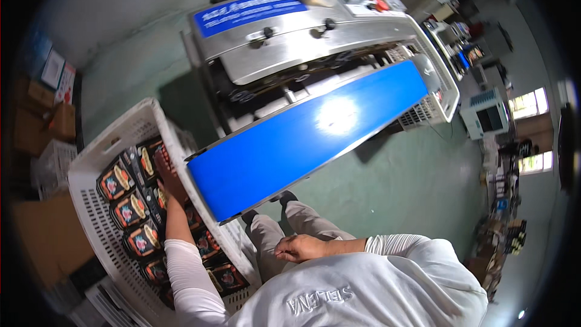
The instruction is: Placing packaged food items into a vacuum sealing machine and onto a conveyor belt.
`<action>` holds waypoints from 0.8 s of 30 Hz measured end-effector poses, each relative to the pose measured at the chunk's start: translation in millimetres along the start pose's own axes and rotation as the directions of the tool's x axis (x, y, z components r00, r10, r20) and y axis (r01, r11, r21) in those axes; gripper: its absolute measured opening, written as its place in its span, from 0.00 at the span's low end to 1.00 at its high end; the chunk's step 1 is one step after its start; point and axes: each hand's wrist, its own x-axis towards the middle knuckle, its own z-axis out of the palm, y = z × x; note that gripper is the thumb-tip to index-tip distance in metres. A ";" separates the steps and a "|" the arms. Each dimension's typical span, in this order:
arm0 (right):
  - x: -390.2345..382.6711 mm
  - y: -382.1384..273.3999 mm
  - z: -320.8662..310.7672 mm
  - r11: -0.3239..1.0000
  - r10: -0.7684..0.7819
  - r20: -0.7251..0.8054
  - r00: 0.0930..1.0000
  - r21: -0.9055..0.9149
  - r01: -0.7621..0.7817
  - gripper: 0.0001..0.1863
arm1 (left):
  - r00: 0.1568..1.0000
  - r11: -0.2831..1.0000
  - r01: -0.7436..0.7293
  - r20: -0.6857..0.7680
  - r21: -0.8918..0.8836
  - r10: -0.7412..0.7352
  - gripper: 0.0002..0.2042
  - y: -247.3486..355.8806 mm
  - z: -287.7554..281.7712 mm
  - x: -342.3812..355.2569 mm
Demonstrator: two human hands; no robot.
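My left hand (172, 180) reaches down into a white plastic crate (88, 191) on the left. Its fingers stretch over several black packs (129, 209) with orange and red printed labels, lying in rows. The hand touches the packs near the crate's right wall, and its fingertips are partly lost in shadow. Resting in front of my body, my right hand (301, 247) is loosely curled, and nothing shows in it. Between the crate and the machine's far end runs a blue conveyor belt (260, 166), with no packs on it.
Behind the belt stands a steel machine (321, 42) with black knobs and a blue sign. A second white crate (451, 106) sits at the belt's far right end. Cardboard boxes (45, 230) are stacked at the left. A white appliance (484, 114) stands farther right.
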 end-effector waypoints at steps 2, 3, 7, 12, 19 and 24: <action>-17.7 8.6 3.9 0.986 -0.166 -0.101 0.981 -0.018 0.165 0.08 | 0.994 0.900 -0.003 0.096 0.436 -0.043 0.30 10.6 9.6 5.7; -26.6 11.7 2.0 0.982 -0.187 -0.119 0.975 -0.011 0.187 0.08 | 0.985 0.598 0.030 0.079 0.801 -0.155 0.30 45.5 5.9 0.1; -54.4 17.1 -14.5 0.980 -0.197 -0.156 0.968 -0.016 0.197 0.07 | 0.923 0.774 -0.197 -0.153 0.602 0.354 0.16 40.6 -48.8 -5.9; -115.9 69.2 -50.3 0.951 -0.293 -0.313 0.903 0.003 0.310 0.07 | 0.837 0.733 -0.289 -0.209 0.616 0.506 0.13 195.4 10.6 -87.4; -213.3 148.9 -100.8 0.968 -0.206 -0.450 0.869 0.037 0.248 0.09 | 0.911 0.948 -0.307 0.314 0.081 0.268 0.07 300.6 218.2 -220.4; -274.7 207.6 -115.5 0.958 -0.041 -0.593 0.804 0.206 0.200 0.09 | 0.739 0.846 -0.533 0.482 -0.010 0.471 0.05 372.5 317.7 -250.9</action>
